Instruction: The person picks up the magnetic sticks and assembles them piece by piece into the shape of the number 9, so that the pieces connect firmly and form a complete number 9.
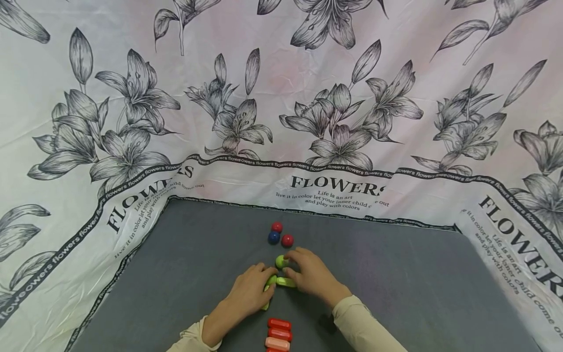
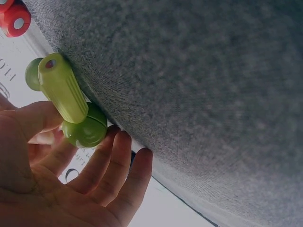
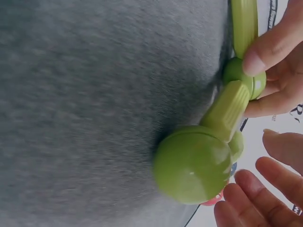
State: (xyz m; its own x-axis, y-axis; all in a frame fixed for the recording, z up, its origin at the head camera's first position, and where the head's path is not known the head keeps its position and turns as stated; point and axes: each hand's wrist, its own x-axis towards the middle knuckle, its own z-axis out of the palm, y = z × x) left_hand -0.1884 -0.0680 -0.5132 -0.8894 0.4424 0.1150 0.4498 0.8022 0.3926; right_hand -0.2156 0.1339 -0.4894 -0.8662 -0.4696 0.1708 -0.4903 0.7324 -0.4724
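My left hand (image 1: 251, 289) pinches a glossy green ball (image 2: 87, 130) between thumb and fingers. A ribbed yellow-green rod (image 2: 64, 92) with a metal tip meets this ball and points toward my body. A second yellow-green rod (image 3: 228, 111) runs from the same ball to a larger-looking green ball (image 3: 194, 163), which my right hand hides in the head view. My right hand (image 1: 315, 274) hovers beside that end, its fingers (image 3: 251, 187) loosely bent and apart from the ball. Another green ball (image 1: 280, 262) sits just beyond the rods, near the right fingertips.
Two red balls, one of them farther back (image 1: 276, 227), and a blue ball (image 1: 273, 237) lie clustered beyond my hands. Several red and pink rods (image 1: 279, 334) are lined up near my body. Flower-printed cloth (image 1: 334, 190) borders the grey table (image 1: 211, 234).
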